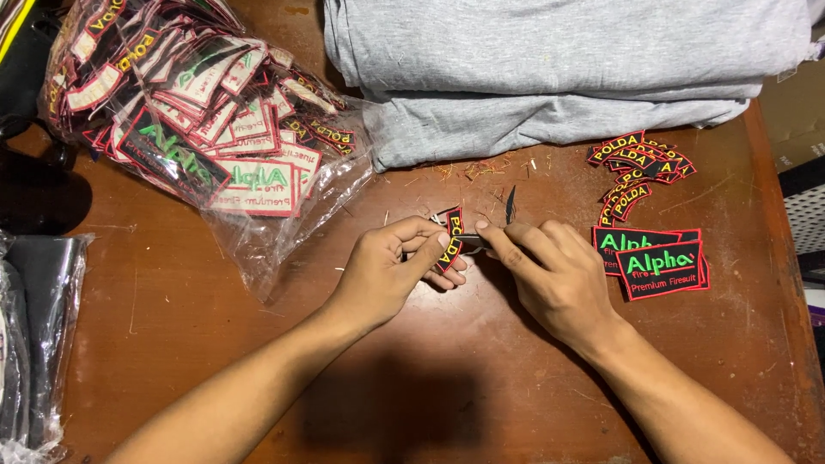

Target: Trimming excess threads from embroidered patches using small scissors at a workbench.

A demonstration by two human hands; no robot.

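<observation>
My left hand (391, 271) pinches a small curved black patch (449, 242) with a red edge and yellow lettering, held upright above the brown table (215, 344). My right hand (550, 271) grips a small pair of dark thread snips (509, 209) whose pointed tip sticks up just right of the patch. Both hands meet at the middle of the table, fingertips nearly touching.
A clear plastic bag (206, 120) full of patches lies at the upper left. Folded grey cloth (559, 69) is stacked at the back. Curved patches (640, 163) and rectangular black patches (657, 268) lie to the right. Thread scraps litter the table. Dark plastic-wrapped goods (34, 335) sit at the left edge.
</observation>
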